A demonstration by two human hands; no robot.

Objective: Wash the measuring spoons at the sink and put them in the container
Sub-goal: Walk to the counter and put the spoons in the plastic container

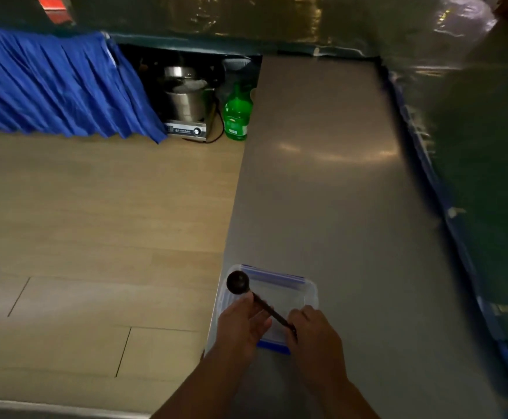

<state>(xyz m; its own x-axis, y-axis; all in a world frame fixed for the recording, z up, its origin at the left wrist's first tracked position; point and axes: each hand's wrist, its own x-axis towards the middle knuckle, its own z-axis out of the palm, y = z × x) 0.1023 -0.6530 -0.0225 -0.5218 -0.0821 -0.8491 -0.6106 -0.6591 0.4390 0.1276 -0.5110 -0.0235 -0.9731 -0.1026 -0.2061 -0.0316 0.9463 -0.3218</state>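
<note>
A black measuring spoon (238, 282) hangs over a clear plastic container (305, 293) with blue clips, which stands at the near left edge of the grey steel counter (331, 182). My right hand (313, 331) pinches the end of the spoon's handle. My left hand (243, 325) holds the handle's middle, just below the round bowl. The bowl points up and to the left, above the container's left rim. The container's near part is hidden by both hands. No sink is in view.
Left of the counter lies a wooden floor (95, 231). At the back stand a steel pot on an induction cooker (186, 101) and a green bottle (236, 114). A blue pleated cloth (50, 86) hangs far left. Green sheeting (488, 146) covers the right wall.
</note>
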